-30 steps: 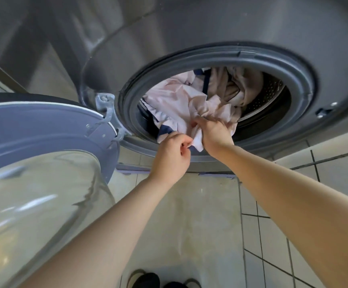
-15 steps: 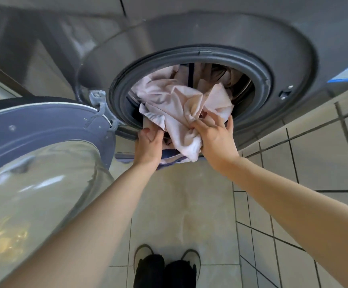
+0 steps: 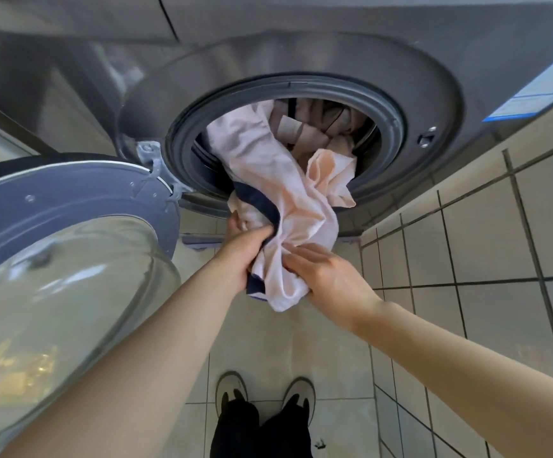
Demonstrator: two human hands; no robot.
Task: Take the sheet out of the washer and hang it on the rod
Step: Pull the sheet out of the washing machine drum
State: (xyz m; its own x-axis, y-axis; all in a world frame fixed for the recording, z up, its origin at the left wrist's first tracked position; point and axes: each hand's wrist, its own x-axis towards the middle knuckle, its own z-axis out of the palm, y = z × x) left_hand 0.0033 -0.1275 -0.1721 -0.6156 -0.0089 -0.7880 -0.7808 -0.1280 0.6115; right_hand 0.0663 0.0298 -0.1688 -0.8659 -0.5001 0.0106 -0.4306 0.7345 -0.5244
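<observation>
A pale pink sheet (image 3: pixel 268 166) with a dark blue band trails out of the grey front-loading washer (image 3: pixel 433 81) through its round opening. Part of the sheet is still bunched inside the drum. My left hand (image 3: pixel 245 249) grips a gathered fold of the sheet below the opening. My right hand (image 3: pixel 328 276) grips the hanging end just to the right of it. Both hands are close together in front of the washer. No rod is in view.
The washer's round door (image 3: pixel 70 246) with its glass bowl stands open at the left, close to my left forearm. Beige tiled floor (image 3: pixel 483 246) lies below and to the right. My two shoes (image 3: pixel 265 395) stand at the bottom.
Both hands have pulled back and down from the opening, drawing more of the sheet out of the drum. The sheet now hangs well below the door seal.
</observation>
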